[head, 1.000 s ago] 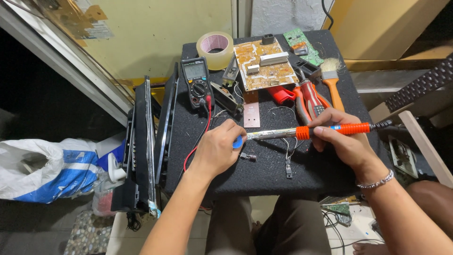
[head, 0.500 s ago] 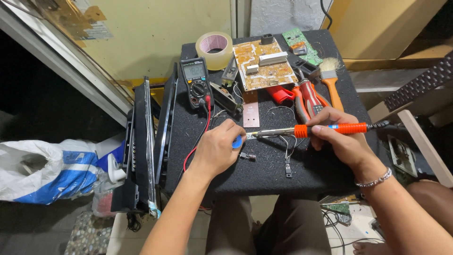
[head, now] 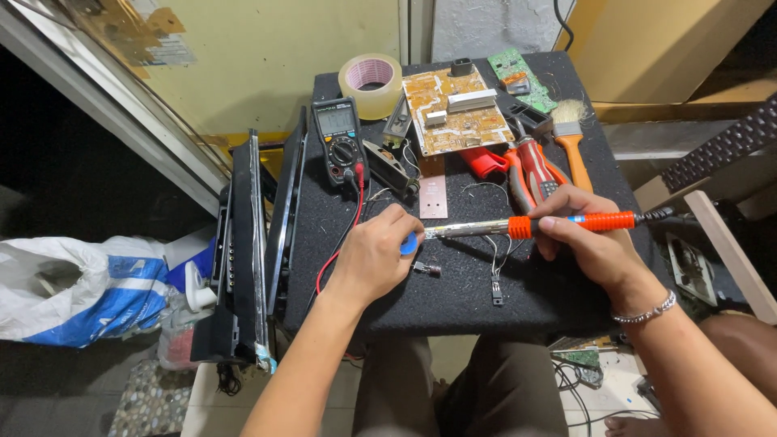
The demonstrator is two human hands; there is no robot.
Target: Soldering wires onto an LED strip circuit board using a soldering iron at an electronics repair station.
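The soldering iron [head: 534, 226] was gripped by the right hand [head: 591, 239], tip laid toward the small blue part [head: 410, 243] pinched steady by the left hand [head: 372, 259].

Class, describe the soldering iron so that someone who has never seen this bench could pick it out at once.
Start at the black felt-topped table, then find the right hand near its front edge. That hand grips the soldering iron, lying level and pointing left towards the left hand. Only it has a ribbed orange handle on a long metal shaft.

Single view from your head, looking steeply down and forward at the black tabletop [head: 486, 299] close below you; your forearms enter from the bottom edge, your knees showing beneath.
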